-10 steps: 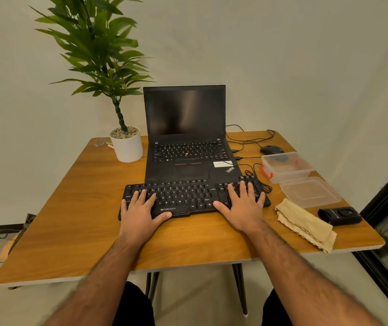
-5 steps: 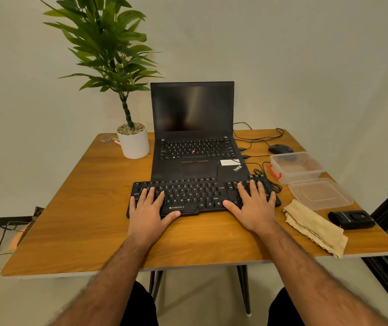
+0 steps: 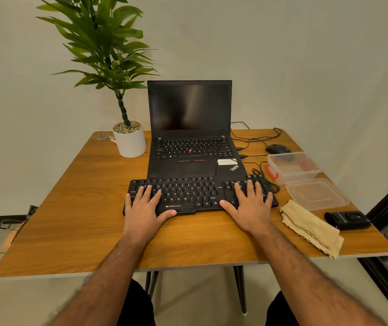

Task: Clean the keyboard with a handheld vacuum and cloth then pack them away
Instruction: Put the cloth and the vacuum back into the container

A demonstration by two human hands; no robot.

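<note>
- Zebronics keyboard [image 3: 200, 194]: black, wired, lying flat on the wooden table [image 3: 70, 208], its far edge overlapping the palm rest of the laptop; "ZEBRONICS" printed in white on its near lip.
- Left hand [image 3: 142, 211]: grip wide and holding nothing, fingers spread flat over the keyboard's left keys, thumb at the near lip.
- Right hand [image 3: 251, 205]: grip wide and holding nothing, fingers spread flat over the keyboard's right keys.
- Beige cloth [image 3: 310, 228]: folded, just right of the keyboard, its near corner overhanging the table's front edge.
- Black handheld vacuum [image 3: 347, 220]: right of the keyboard beyond the cloth, near the table's right edge; its marking is too small to read.
- Clear plastic box [image 3: 293, 167] with red clips, and its lid [image 3: 317, 194]: right of the keyboard, lid nearer, the two just beside each other.
- ThinkPad laptop [image 3: 190, 137]: open behind the keyboard, screen dark, "ThinkPad" readable on the palm rest.
- Mouse [image 3: 277, 149]: behind the box, cable looping toward the keyboard.
- Potted plant [image 3: 129, 137]: white pot, far left of the keyboard.
- Bare table surface: broad area left of the keyboard, a strip along the front edge.
</note>
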